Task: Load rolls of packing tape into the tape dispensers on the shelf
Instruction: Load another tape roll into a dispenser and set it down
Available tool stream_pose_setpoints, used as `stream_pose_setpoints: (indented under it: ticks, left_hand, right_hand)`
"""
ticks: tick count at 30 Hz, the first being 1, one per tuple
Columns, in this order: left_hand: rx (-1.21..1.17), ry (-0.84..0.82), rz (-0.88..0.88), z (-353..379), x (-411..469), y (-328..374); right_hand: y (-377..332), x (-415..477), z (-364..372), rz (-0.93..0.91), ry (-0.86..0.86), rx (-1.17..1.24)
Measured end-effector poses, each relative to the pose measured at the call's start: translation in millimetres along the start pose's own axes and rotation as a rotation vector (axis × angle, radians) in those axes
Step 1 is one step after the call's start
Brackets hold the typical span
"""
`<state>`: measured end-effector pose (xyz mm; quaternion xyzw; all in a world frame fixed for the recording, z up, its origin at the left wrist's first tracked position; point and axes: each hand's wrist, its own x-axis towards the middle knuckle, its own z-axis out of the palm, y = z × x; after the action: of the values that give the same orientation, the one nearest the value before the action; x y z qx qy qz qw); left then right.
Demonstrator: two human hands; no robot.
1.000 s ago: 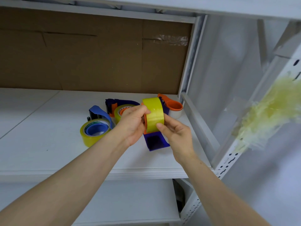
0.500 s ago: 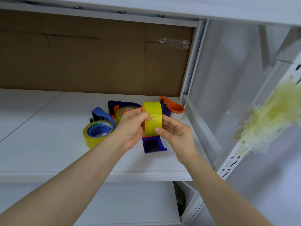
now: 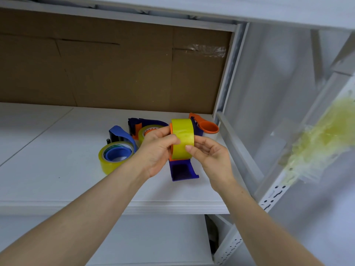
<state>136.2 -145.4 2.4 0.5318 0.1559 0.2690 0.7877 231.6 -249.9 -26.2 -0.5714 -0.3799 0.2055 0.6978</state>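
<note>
shelf (image 3: pixel 57 169): blue dispenser (image 3: pixel 120 135) with roll at left, second loaded dispenser (image 3: pixel 148 127) behind | yellow tape roll (image 3: pixel 182 138) upright on purple-orange dispenser (image 3: pixel 182 169) | left hand (image 3: pixel 157 150) grip clasps the roll's left side | right hand (image 3: pixel 209 156) grip: thumb and fingertips pinch its face

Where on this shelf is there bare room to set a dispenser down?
The shelf is bare left of the blue dispenser and along its front edge. The back right corner is crowded with dispensers and both hands.
</note>
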Motion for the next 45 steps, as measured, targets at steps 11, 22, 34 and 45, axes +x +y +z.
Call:
stream_pose_setpoints:
  ticks: [11, 22, 34, 45]
  left_hand:
    - [-0.008, 0.215, -0.023, 3.5, 5.3, -4.2]
    - [0.068, 0.088, 0.036, 2.1, 0.4, -10.5]
    - [0.119, 0.14, 0.039, 0.7, 3.0, -17.5]
    - [0.093, 0.194, 0.027, 2.5, 5.0, -18.6]
  right_hand:
    - [4.5, -2.7, 3.9, -0.023, -0.01, -0.223]
    - [7.5, -6.0, 6.1, -0.02, 0.03, -0.223]
    - [4.2, -6.6, 5.9, 0.002, 0.014, -0.223]
    - [4.4, -7.3, 6.5, 0.024, 0.019, -0.246]
